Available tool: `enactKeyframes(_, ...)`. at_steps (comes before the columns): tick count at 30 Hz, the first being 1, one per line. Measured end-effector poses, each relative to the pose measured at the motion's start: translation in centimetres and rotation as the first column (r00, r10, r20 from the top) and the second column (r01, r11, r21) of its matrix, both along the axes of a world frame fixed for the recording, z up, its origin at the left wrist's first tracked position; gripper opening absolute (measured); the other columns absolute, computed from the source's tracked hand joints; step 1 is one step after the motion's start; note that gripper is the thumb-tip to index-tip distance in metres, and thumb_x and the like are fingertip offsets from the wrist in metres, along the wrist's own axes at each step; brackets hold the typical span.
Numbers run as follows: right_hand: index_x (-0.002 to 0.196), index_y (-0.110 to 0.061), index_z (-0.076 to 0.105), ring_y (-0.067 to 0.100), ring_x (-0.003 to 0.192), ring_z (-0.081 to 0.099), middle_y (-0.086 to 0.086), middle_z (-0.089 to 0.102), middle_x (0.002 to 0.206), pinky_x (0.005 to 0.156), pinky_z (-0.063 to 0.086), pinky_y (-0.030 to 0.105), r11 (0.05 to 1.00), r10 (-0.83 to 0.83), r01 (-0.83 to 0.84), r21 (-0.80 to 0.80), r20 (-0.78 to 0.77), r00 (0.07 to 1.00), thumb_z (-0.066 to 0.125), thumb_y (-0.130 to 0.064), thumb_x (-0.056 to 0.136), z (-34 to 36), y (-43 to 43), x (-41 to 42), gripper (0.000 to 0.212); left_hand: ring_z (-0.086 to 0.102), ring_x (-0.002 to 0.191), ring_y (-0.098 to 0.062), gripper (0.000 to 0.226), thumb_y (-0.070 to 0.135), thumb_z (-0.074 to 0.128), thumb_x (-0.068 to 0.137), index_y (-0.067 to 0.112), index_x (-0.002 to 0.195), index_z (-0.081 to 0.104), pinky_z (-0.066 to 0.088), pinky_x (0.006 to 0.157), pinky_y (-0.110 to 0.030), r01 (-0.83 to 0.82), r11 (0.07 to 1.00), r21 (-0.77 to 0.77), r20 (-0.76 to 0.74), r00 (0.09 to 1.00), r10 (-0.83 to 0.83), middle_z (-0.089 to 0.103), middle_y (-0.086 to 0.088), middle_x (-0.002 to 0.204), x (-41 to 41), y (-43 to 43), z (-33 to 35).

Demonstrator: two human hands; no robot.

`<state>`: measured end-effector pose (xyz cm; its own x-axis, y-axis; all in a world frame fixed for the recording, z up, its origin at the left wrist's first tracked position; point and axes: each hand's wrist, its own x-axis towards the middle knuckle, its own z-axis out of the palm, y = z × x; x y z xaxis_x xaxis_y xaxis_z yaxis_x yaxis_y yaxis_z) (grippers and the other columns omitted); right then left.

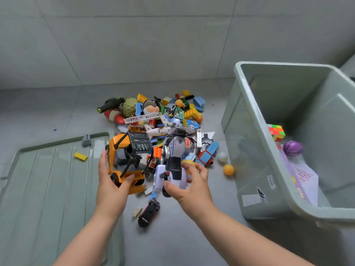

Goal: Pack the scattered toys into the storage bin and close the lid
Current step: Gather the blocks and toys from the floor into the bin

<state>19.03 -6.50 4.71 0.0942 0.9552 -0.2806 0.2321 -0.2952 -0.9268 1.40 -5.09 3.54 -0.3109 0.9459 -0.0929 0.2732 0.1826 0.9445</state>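
Note:
A heap of scattered toys (163, 116) lies on the grey floor by the wall. My left hand (110, 181) grips an orange toy excavator (125, 156) at its lower end. My right hand (189, 186) holds a white and grey toy robot figure (173, 160), lifted just above the floor. The pale green storage bin (247, 104) stands open at the right; inside it lie a colourful puzzle cube (276, 132), a purple ball (293, 148) and a pale purple sheet. The bin's green lid (48, 169) lies flat on the floor at the left.
A dark red toy car (149, 213) and a small beige block (137, 211) lie between my arms. An orange ball (228, 169) and a white ball (222, 156) rest beside the bin's wall. A yellow brick (80, 156) and a grey brick (86, 140) sit on the lid.

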Motion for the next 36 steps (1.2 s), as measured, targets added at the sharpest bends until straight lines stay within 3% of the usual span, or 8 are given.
enactKeyframes(5,0.090,-0.042,0.045,0.015,0.098,0.059,-0.006,0.026,0.122,0.088,0.054,0.035,0.996,0.051,-0.053,0.071,0.025,0.998,0.079,-0.033,0.067,12.1,2.8,4.6,0.042,0.059,0.109,-0.017,0.084,0.011,0.064,0.086,0.046,0.143,0.014,0.047,0.089,-0.034,0.044,0.996,0.075,0.227,0.972,-0.060,0.052,0.002,0.126,4.2,2.8,9.3)
enactKeyframes(10,0.096,-0.038,0.051,0.017,0.093,0.064,-0.004,0.033,0.123,0.084,0.055,0.037,0.993,-0.049,0.026,0.116,0.203,0.978,0.081,-0.030,0.064,19.7,0.6,16.6,0.044,0.056,0.111,-0.012,0.085,0.022,0.070,0.081,0.037,0.146,0.018,0.041,0.101,-0.041,0.362,0.930,0.069,0.172,0.914,-0.368,0.052,0.014,0.122,12.8,3.9,16.4)
enactKeyframes(15,0.107,-0.015,0.058,0.031,0.073,0.067,0.012,0.053,0.113,0.061,0.059,0.036,0.925,-0.224,0.303,-0.231,0.311,0.923,0.079,-0.028,0.066,16.7,-2.5,30.3,0.047,0.057,0.095,-0.007,0.089,0.016,0.066,0.085,0.029,0.150,0.006,0.040,0.080,-0.010,0.638,0.770,-0.006,0.048,0.769,-0.637,0.058,0.016,0.105,25.5,3.4,18.0)
enactKeyframes(19,0.089,-0.001,0.060,0.022,0.063,0.048,0.009,0.044,0.077,0.052,0.056,0.030,0.823,-0.137,0.293,-0.486,0.331,0.934,0.074,-0.031,0.075,12.6,-2.9,35.6,0.036,0.049,0.118,-0.026,0.090,0.019,0.060,0.087,0.023,0.150,-0.004,0.039,0.095,-0.029,0.717,0.657,-0.232,-0.050,0.666,-0.744,0.045,-0.008,0.139,34.7,3.7,14.7)
enactKeyframes(24,0.090,-0.008,0.054,0.015,0.051,0.053,0.007,0.046,0.074,0.049,0.051,0.021,0.753,-0.102,0.236,-0.615,0.246,0.964,0.057,-0.041,0.089,9.7,-2.2,37.2,0.033,0.054,0.081,-0.022,0.086,0.013,0.051,0.093,0.023,0.149,-0.014,0.042,0.066,-0.028,0.561,0.610,-0.560,-0.034,0.720,-0.693,0.054,-0.013,0.116,39.2,3.2,9.5)
enactKeyframes(27,0.130,-0.010,0.043,0.022,0.083,0.055,0.009,0.046,0.114,0.066,0.053,0.025,0.780,-0.151,0.194,-0.595,0.122,0.981,0.046,-0.025,0.097,8.8,-1.9,38.2,0.036,0.055,0.102,-0.029,0.082,0.013,0.046,0.096,0.025,0.148,-0.015,0.043,0.078,-0.034,0.471,0.601,-0.646,-0.079,0.742,-0.666,0.040,-0.021,0.141,39.5,3.3,7.3)
enactKeyframes(30,0.138,-0.015,0.037,0.025,0.096,0.055,0.008,0.031,0.143,0.063,0.056,0.024,0.823,-0.246,0.228,-0.520,0.035,0.969,0.028,0.007,0.095,9.5,-1.9,39.4,0.050,0.042,0.107,-0.024,0.072,0.014,0.045,0.097,0.007,0.148,-0.006,0.034,0.089,-0.033,0.508,0.541,-0.670,-0.111,0.652,-0.750,0.030,-0.021,0.149,39.2,3.2,6.7)
enactKeyframes(36,0.112,-0.010,0.054,0.023,0.089,0.063,0.009,0.047,0.130,0.062,0.057,0.022,0.878,-0.352,0.296,-0.376,-0.089,0.932,0.016,0.019,0.089,12.7,-2.4,39.7,0.053,0.051,0.098,-0.019,0.071,0.030,0.048,0.097,0.024,0.150,0.003,0.039,0.073,-0.025,0.668,0.557,-0.494,0.014,0.646,-0.763,0.042,-0.010,0.144,36.9,3.5,10.0)
